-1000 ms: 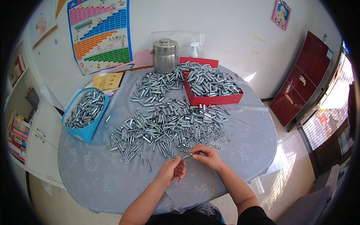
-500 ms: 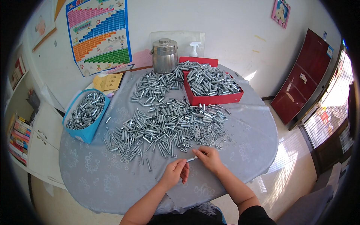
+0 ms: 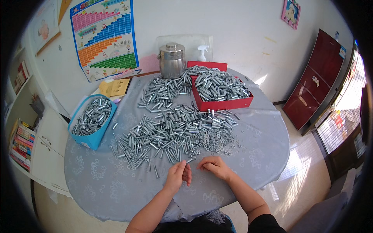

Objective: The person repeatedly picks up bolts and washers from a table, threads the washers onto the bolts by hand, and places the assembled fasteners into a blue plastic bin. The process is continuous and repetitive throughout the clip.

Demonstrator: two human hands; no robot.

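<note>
Looking down from the head view, I see my left hand pinching a small metal bolt at the near edge of the bolt pile; my right hand rests curled on the grey tablecloth, whether gripping anything I cannot tell; red tray behind.

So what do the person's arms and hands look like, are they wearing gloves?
No gloves: both the left hand and the right hand are bare, with no rings or watch that I can see. The forearms are bare too. A dark sleeve shows at the right upper arm.
</note>
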